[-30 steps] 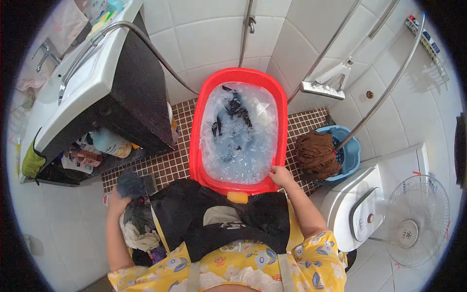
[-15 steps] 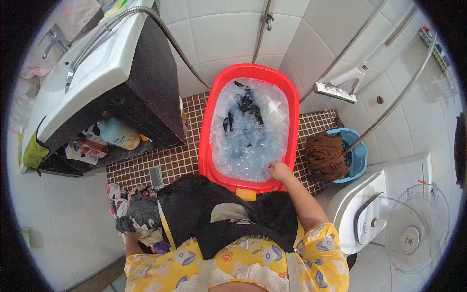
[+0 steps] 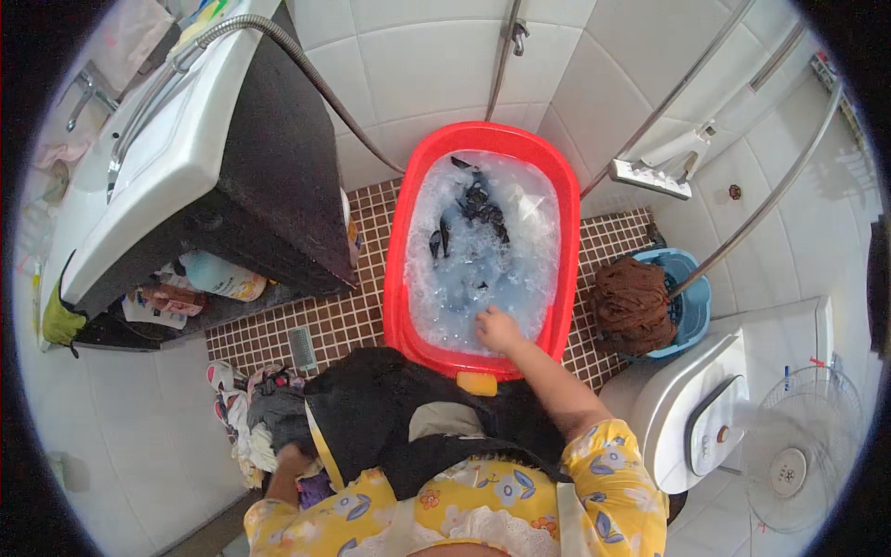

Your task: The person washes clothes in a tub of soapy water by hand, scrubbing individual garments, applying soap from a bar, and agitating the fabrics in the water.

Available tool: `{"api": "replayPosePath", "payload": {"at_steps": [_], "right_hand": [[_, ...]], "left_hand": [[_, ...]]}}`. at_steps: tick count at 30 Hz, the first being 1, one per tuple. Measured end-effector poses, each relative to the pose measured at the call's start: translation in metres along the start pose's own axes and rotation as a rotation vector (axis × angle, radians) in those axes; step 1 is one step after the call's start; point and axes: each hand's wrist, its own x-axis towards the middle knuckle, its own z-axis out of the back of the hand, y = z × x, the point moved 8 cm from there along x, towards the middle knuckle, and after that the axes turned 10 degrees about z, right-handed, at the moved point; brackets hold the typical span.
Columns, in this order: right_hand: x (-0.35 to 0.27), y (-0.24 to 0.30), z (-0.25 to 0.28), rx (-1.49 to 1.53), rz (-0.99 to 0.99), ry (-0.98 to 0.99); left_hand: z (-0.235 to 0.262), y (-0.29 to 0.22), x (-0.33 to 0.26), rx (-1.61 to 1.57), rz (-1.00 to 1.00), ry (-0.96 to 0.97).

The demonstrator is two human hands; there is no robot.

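Note:
A red oval tub (image 3: 396, 278) of cloudy, sudsy water stands in front of me, with a black garment (image 3: 483, 209) partly sunk in it. My right hand (image 3: 498, 330) is over the near part of the water, fingers curled and pointing down at the suds; whatever they may hold does not show. At my left side, my left hand (image 3: 293, 461) reaches into a heap of mixed clothes (image 3: 255, 413), against a dark grey piece. Its fingers are hidden by cloth. A yellow block (image 3: 476, 383) lies at the tub's near rim, beside the black apron (image 3: 371, 408) over my lap.
Right of the tub, a blue basket (image 3: 691, 320) holds brown cloth (image 3: 631, 306) and touches the white toilet (image 3: 687, 418). A clear-bladed fan (image 3: 789, 469) stands near it. On the left is a dark sink cabinet (image 3: 288, 176) with bottles (image 3: 223, 276). A shower hose (image 3: 316, 70) hangs behind.
My right hand has moved left from the tub's right rim to above the suds. My left hand has shifted slightly forward and right in the clothes heap. The view has tilted a little.

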Motion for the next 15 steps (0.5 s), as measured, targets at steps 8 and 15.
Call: {"api": "replayPosePath", "payload": {"at_steps": [8,15], "right_hand": [[0.091,0.069,-0.048,-0.306,0.232,0.017],[0.073,-0.052,-0.116,-0.248,-0.223,0.372]], "left_hand": [[-0.055,-0.035,-0.003,0.193,-0.475,-0.328],[-0.027,-0.032,0.045,0.15,-0.268,-0.206]]}}
